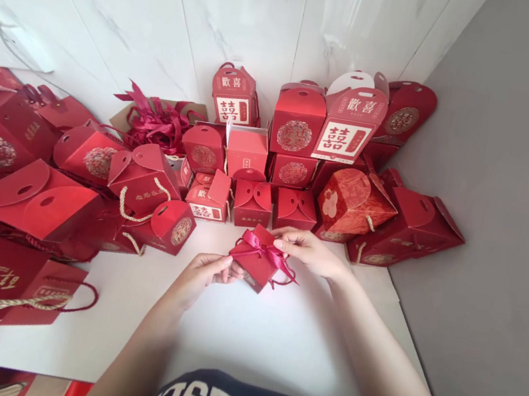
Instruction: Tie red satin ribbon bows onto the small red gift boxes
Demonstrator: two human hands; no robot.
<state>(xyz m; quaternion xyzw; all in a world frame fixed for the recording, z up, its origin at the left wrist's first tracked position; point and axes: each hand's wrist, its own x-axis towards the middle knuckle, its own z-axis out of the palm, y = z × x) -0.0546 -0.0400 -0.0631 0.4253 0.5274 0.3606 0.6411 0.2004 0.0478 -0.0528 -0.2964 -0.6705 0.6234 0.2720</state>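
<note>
A small red gift box [253, 266] is tilted between my two hands just above the white table. Across its top lies a magenta satin ribbon tied in a bow [261, 247], and a dark red cord handle [284, 278] loops out at its right side. My left hand [208, 271] pinches the box's left edge, the thumb on top by a ribbon end and the fingers curled beneath. At the upper right, my right hand [307, 251] grips the box's edge with the thumb against the bow; its fingertips are partly hidden.
Red gift boxes [253, 206] stand stacked along the tiled wall [255, 14]. Larger red boxes with rope handles [32, 193] crowd the left side. A heap of magenta ribbons [160, 123] lies at the back left. A grey panel [508, 198] bounds the white table [260, 346] on the right.
</note>
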